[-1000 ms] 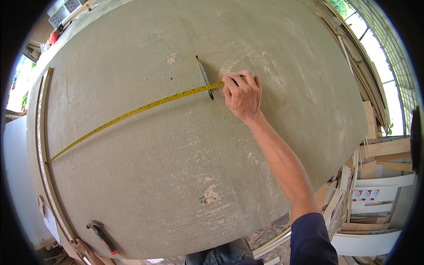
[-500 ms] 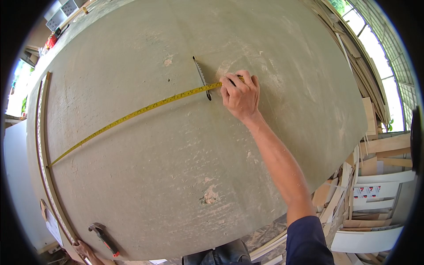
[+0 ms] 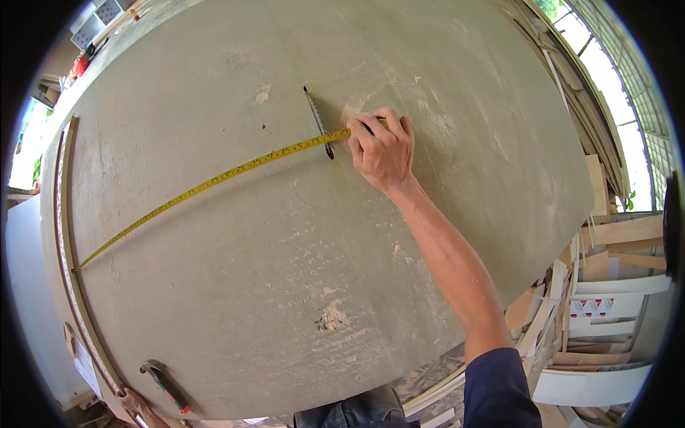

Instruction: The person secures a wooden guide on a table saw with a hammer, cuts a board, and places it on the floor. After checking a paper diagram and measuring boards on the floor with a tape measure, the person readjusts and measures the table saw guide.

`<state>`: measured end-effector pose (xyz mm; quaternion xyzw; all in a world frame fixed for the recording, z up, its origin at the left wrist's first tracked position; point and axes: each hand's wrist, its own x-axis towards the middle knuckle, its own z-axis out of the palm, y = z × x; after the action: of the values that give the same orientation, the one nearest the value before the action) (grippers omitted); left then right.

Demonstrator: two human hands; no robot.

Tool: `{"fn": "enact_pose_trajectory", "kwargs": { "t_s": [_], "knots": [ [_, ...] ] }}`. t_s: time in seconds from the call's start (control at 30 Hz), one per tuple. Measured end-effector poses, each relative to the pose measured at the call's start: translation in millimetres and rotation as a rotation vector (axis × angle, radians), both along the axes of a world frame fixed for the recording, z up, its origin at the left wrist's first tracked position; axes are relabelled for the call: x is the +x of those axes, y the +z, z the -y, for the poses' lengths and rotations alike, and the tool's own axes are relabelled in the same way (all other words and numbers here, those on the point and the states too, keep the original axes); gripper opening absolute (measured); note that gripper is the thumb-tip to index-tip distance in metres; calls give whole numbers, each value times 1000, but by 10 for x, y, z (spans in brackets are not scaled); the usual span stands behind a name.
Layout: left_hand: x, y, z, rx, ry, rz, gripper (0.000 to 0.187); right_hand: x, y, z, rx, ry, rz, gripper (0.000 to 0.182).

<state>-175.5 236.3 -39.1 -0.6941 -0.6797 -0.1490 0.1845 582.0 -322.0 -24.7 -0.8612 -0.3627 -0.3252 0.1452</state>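
Observation:
In my right hand [image 3: 384, 151] is a tape measure, its case mostly hidden by my closed fingers. The yellow tape [image 3: 235, 171] stretches left above the grey-green tabletop [image 3: 235, 299] in a slight arc. Its end meets a long wooden strip [image 3: 68, 228] along the left edge. Just left of my right hand, the tape passes over a toothed saw blade [image 3: 316, 113] that stands up from a slot in the tabletop. My left hand [image 3: 135, 405], partly cut off at the lower left, grips the near part of the strip.
A claw hammer [image 3: 165, 389] with a black and red handle lies near my left hand. Wood offcuts [image 3: 599, 264] pile up at the right, and long boards [image 3: 578, 100] lean by the far right window. Chipped patches [image 3: 332, 316] mark the tabletop.
The whole scene sits slightly further left in view. My right hand, the tape and the strip keep nearly the same places relative to each other.

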Motion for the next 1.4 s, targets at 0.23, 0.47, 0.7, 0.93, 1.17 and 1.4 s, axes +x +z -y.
{"fn": "enact_pose_trajectory", "kwargs": {
  "t_s": [0.23, 0.47, 0.7, 0.93, 1.17, 1.4],
  "knots": [
    [47, -67, 4, -6, -14, 18, 35, -4, 4, -3, -24, -12, -5, 12],
    [84, -71, -5, 0, -24, 32, 34, 5, -3, -3, -17, 3, -4, 12],
    [137, -35, -24, -2, -30, 46, 33, 14, -35, 5, -17, 3, 1, 13],
    [198, -26, -37, -8, -43, 54, 32, 9, -7, 1, -14, 3, -8, 14],
    [230, 9, -80, -14, -50, 55, 31, 3, -8, 11, -11, -3, -2, 12],
    [384, 76, -269, -13, -99, 118, 30, 24, -23, 18, 5, -1, -9, 13]
  ]
}}
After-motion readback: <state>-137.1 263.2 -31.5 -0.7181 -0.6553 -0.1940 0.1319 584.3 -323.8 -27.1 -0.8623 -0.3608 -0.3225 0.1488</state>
